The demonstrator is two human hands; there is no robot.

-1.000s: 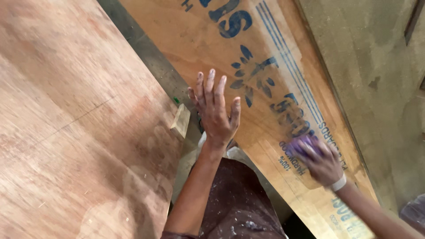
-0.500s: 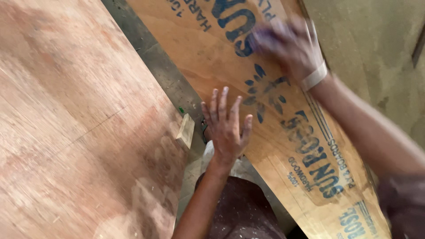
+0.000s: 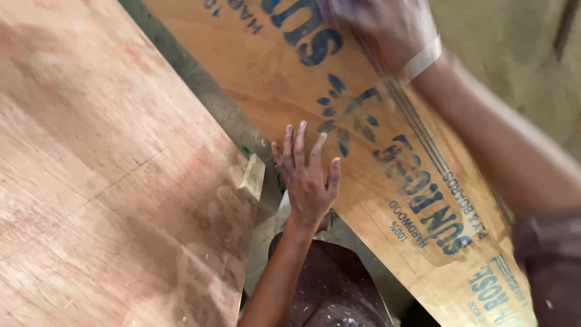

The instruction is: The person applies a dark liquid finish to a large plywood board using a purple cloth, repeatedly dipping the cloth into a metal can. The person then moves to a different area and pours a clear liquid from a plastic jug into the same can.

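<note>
A: Left hand (image 3: 307, 181)?

B: Flat, fingers spread and released, palm down on the near edge of the printed plywood board (image 3: 363, 157). It grips nothing, only presses on the board.

A: Where does that board lie?

B: It runs on a slant from the top centre to the lower right corner of the view, pale wood with blue print and thin blue lines. A dark gap of floor (image 3: 206, 91) separates it from the reddish plywood sheet (image 3: 103, 181) that fills the left side.

A: Right hand (image 3: 387, 30)?

B: At the top edge of the view, on the far part of the same board, blurred. Fingers look curled over something purple, but I cannot tell what, nor how tight. A pale band shows at the wrist.

A: Anything else?

B: A small wood block (image 3: 252, 177) sits at the right edge of the reddish sheet, just beside the left hand, apart from it.
</note>
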